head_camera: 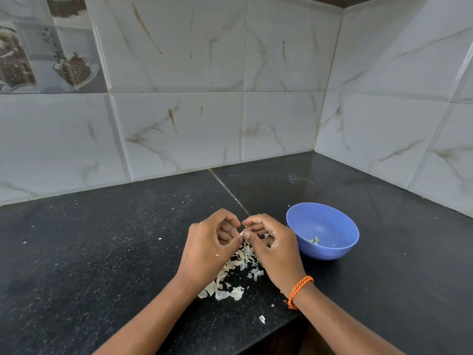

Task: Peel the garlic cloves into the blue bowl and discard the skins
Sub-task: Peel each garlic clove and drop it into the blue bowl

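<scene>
My left hand (pixel 208 248) and my right hand (pixel 272 248) meet above the black counter, fingers curled. Between their fingertips they pinch a small garlic clove (pixel 242 233), mostly hidden by the fingers. Under the hands lies a pile of pale garlic skins (pixel 234 278) on the counter. The blue bowl (pixel 326 252) stands just right of my right hand, upright, with a few peeled cloves (pixel 314 240) at its bottom.
The black granite counter (pixel 102 252) runs into a corner of white marble-patterned wall tiles (pixel 281 111). Its front edge (pixel 281 331) lies near my right forearm. Stray skin flakes (pixel 262 319) lie near that edge. An orange cord bracelet (pixel 299 290) circles my right wrist.
</scene>
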{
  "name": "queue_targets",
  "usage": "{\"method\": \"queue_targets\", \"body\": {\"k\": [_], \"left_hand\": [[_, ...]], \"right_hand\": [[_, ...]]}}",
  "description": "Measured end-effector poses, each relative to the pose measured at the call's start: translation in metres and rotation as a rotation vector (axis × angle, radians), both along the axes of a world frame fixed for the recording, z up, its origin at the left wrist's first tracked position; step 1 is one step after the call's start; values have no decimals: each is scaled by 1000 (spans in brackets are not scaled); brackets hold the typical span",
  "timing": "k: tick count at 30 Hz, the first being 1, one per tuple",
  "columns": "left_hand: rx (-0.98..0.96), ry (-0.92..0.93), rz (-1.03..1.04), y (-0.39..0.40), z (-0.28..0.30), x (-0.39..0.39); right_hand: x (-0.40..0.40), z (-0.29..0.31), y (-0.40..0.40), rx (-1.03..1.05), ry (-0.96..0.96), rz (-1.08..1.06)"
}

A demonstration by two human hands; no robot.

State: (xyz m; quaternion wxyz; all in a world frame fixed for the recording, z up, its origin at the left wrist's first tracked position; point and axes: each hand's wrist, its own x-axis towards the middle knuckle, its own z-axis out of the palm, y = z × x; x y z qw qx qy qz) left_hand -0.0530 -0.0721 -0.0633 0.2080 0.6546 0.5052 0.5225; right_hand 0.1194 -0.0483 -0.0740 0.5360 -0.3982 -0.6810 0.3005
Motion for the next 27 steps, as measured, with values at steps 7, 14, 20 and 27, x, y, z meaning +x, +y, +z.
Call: {"method": "queue_targets", "body": {"k": [7, 14, 20, 27], "left_hand": [[24, 13, -10, 0, 0, -1], [32, 16, 21, 1, -1, -3], [67, 115, 39, 0, -1, -1], [51, 131, 93, 1, -2, -1]], "right_hand": [[1, 0, 0, -16, -9, 17], [2, 0, -2, 10, -40, 20], [2, 1, -2, -19, 14, 24], [1, 1, -3, 94, -33, 19]]}}
